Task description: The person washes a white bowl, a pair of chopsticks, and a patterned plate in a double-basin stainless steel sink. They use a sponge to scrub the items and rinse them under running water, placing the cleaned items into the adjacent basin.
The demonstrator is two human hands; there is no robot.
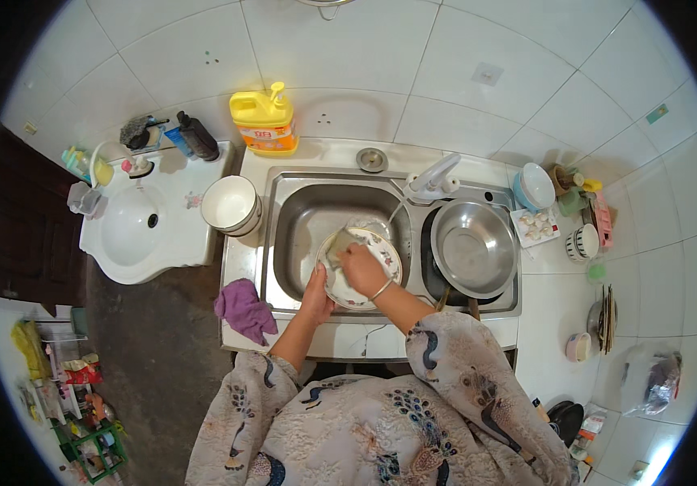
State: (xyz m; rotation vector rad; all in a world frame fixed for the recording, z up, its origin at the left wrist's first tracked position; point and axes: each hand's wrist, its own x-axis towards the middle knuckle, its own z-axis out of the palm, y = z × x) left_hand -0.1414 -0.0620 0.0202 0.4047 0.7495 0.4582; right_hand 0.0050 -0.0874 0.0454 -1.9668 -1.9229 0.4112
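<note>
A white plate (pixel 349 292) with a floral rim is tilted over the left basin of the steel sink (pixel 293 212). Its lower left edge is gripped by my left hand (pixel 316 296), thumb up along the rim. My right hand (pixel 362 271), with a bangle at the wrist, presses a greyish-green cloth or sponge (pixel 343 245) against the plate's upper left face. The fingers of that hand are curled over it and partly hidden. A thin stream of water runs from the white faucet (pixel 432 180) beside the plate.
A large steel bowl (pixel 476 243) covers the right basin. Stacked bowls (pixel 231 204) and a purple cloth (pixel 246 312) lie left of the sink, a yellow detergent jug (pixel 263 125) behind. Further left is a white washbasin (pixel 126 223); several dishes (pixel 536 188) stand at right.
</note>
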